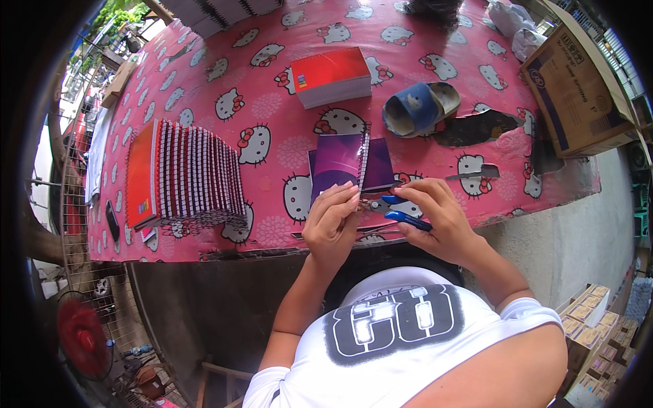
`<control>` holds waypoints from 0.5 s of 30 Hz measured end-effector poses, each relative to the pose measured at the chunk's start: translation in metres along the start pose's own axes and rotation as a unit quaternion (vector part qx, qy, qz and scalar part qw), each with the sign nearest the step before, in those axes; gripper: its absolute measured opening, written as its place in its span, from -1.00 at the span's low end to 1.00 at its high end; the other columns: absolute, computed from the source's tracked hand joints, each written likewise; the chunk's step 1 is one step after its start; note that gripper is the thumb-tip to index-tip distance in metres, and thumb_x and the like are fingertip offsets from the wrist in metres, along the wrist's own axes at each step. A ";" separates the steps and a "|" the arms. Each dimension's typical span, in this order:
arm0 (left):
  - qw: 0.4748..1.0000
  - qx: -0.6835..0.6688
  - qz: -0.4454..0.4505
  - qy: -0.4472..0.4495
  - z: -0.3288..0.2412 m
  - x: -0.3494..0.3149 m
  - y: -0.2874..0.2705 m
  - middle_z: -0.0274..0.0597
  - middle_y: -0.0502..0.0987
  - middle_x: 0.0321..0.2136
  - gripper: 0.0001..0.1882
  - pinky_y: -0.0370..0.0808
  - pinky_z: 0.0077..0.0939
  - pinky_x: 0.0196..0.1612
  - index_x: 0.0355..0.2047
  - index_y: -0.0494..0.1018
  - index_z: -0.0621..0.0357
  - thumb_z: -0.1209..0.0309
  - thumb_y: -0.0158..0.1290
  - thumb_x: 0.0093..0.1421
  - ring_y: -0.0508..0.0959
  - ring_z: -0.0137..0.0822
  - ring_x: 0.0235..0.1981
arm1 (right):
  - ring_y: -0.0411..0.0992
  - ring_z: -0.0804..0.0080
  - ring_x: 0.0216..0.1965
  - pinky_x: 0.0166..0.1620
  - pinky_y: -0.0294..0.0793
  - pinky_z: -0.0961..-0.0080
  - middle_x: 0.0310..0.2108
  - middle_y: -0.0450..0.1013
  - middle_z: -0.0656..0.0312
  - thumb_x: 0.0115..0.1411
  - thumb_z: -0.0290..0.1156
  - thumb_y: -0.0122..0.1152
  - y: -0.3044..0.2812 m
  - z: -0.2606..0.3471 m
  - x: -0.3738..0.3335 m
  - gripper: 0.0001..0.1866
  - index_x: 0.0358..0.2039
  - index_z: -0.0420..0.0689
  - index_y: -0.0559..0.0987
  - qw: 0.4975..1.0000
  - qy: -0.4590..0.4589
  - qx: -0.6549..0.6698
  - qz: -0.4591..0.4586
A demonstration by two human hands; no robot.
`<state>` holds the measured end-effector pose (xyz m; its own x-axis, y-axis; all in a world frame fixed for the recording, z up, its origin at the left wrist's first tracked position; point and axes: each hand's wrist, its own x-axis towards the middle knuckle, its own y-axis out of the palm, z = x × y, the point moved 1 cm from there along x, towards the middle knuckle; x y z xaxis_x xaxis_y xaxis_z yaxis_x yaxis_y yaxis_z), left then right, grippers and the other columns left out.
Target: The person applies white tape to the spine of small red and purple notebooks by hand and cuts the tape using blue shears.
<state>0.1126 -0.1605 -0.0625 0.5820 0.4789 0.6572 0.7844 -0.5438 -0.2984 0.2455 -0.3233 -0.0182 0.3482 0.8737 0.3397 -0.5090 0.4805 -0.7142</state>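
Notebook: the glossy purple spiral notebook (343,163) lay just above the left hand (331,224), whose fingers pinched its wire edge.
Pliers: the right hand (441,219) gripped blue-handled pliers (405,216).

Purple notebook (343,163), blue-handled pliers (406,217), pink cat-patterned tablecloth (272,109).

The notebook (350,163) lies on the table (272,102) before both hands; a row of spiral notebooks (187,180) stands left. A stack of books (331,76) lies behind it; a cardboard box (578,81) sits far right.
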 end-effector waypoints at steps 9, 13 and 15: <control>0.998 -0.006 -0.054 0.016 0.003 -0.003 0.000 0.10 0.58 -0.21 -0.74 0.57 -0.32 -0.03 -0.34 0.52 0.39 0.87 0.11 -0.06 0.60 -0.08 -0.10 | 0.45 0.37 -0.21 -0.13 0.44 0.44 -0.15 0.50 0.19 0.22 -0.30 0.19 0.008 -0.016 0.007 -0.61 0.01 -0.21 0.50 0.835 0.310 0.377 0.256; 0.980 -0.028 -0.197 -0.011 0.011 0.008 -0.006 0.06 0.53 -0.19 -0.78 0.57 -0.48 -0.14 -0.29 0.40 0.37 0.78 0.12 0.04 0.57 -0.21 -0.14 | 0.43 0.59 -0.28 -0.26 0.42 0.65 -0.16 0.51 0.24 0.27 -0.26 0.16 0.021 -0.007 0.013 -0.61 0.03 -0.22 0.50 0.825 0.271 0.463 0.176; 0.947 -0.044 -0.317 -0.042 0.019 0.014 -0.017 0.01 0.48 -0.16 -0.74 0.55 -0.59 -0.21 -0.21 0.31 0.33 0.67 0.15 0.14 0.55 -0.34 -0.20 | 0.47 0.32 -0.13 -0.07 0.41 0.47 -0.09 0.50 0.08 0.20 -0.30 0.22 0.003 -0.005 0.024 -0.59 0.01 -0.22 0.50 0.961 0.158 0.211 0.083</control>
<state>0.1117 -0.1315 -0.0618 0.0194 0.7795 0.6261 0.9629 -0.1831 0.1982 0.2567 -0.3011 -0.0150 0.4220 0.9066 -0.0078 -0.8291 0.3824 -0.4078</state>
